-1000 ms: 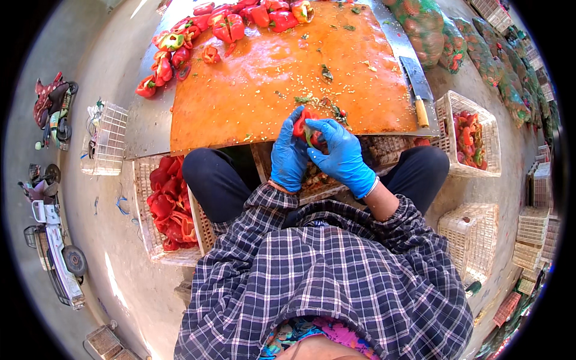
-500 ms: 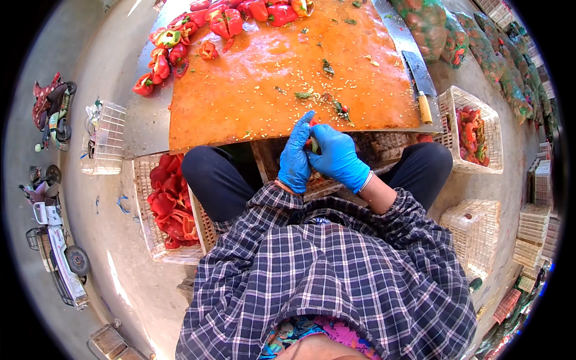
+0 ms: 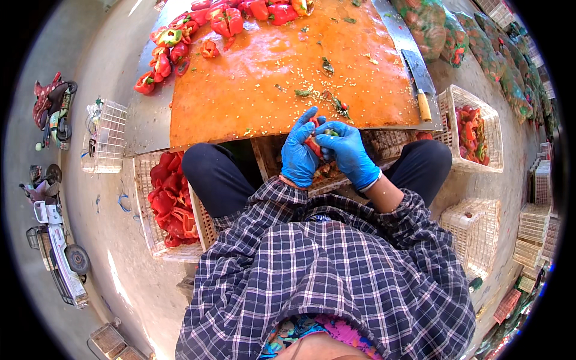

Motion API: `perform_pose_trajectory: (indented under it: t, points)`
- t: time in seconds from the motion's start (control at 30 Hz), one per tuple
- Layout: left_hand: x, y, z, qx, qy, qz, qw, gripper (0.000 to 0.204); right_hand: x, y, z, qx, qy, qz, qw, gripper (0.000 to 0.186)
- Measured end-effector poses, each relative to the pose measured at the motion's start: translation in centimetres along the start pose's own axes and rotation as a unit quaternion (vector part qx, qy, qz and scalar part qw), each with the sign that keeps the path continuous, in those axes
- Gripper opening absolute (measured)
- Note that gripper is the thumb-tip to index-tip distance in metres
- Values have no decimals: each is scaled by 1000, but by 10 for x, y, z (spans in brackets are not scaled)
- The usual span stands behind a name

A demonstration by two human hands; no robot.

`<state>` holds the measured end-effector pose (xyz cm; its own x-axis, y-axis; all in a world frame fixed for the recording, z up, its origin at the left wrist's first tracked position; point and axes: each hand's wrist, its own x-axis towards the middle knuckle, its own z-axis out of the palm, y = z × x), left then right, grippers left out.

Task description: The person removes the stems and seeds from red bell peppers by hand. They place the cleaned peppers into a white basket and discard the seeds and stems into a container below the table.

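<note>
In blue gloves, my left hand (image 3: 298, 150) and my right hand (image 3: 348, 156) grip a red pepper piece (image 3: 312, 141) with some green on it, just off the table's near edge. The right thumb and fingers press on it. The orange board (image 3: 240, 96) beyond carries scattered seeds and dark leafy scraps (image 3: 341, 108). A cleaver (image 3: 411, 66) with a wooden handle lies at the board's right. A heap of red peppers (image 3: 227, 24) sits at the far left of the board. Below the table, an open crate (image 3: 384, 144) behind my hands holds scraps.
A crate of red peppers (image 3: 171, 210) stands by my left knee. At right stand a crate of pepper pieces (image 3: 471, 135), an empty-looking crate (image 3: 471, 234) and mesh sacks (image 3: 492, 72). At left are a wire-sided crate (image 3: 108, 138) and scooters (image 3: 54, 240).
Both hands shift slightly right and change their grip on the pepper piece, which was mostly covered half a second ago and shows more now. The right fingers have moved over its top.
</note>
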<state>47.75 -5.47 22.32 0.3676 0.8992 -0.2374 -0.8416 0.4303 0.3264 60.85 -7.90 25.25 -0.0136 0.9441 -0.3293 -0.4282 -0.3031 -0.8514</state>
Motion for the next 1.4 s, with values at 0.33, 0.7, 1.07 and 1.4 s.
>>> perform_pose_trajectory:
  t: [0.33, 0.7, 1.07, 1.4]
  points:
    - [-21, 94, 17, 55, -5, 112, 992, 43, -20, -45, -42, -689, -44, -183, 700, 35]
    - [-146, 320, -101, 356, 350, 529, 686, 35, 186, -28, -93, -661, 201, -264, 672, 77]
    - [-240, 344, -409, 636, 558, 229, 481, 53, 97, -38, -33, -473, -412, -316, 712, 32]
    - [-191, 311, -302, 531, 586, 277, 545, 60, 292, -182, -170, -582, 189, -308, 728, 36]
